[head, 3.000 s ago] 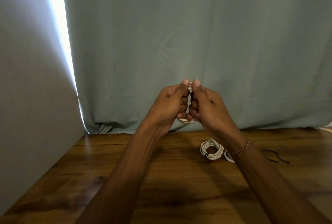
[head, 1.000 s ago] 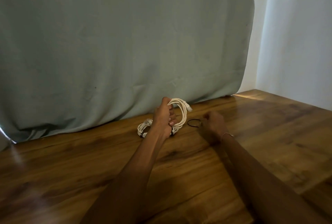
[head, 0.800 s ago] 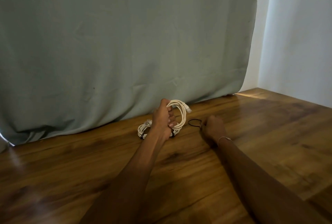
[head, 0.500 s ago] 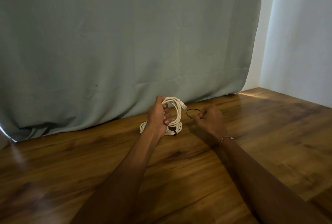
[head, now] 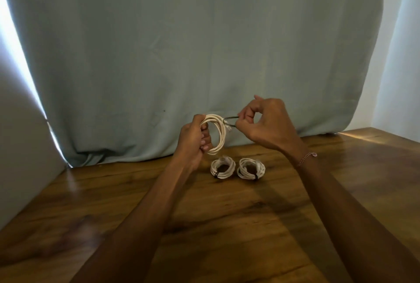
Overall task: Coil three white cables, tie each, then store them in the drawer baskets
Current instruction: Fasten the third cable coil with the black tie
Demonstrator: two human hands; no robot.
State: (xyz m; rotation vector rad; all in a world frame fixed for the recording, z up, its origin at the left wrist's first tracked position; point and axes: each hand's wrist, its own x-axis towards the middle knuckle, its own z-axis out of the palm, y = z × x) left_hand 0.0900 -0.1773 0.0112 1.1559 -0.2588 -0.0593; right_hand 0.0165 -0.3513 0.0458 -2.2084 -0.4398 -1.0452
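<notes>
left grip (head: 195, 138): clutching coil (head: 217, 134) | right grip (head: 264, 123): pinching band (head: 230, 121) beside coil | two tied coils (head: 237, 167): on surface (head: 227, 226) below

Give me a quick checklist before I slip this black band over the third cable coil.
1. Left hand grips the cable coil off the table: ok.
2. Right hand pinches the black band: ok.
3. Band meets the coil's edge near the plug: ok.
4. Band held open wide enough to pass over: cannot tell.
5. Two tied coils, left one and right one, lie on the wooden table out of the way: ok.
6. Drawer baskets within sight: not ok.
</notes>
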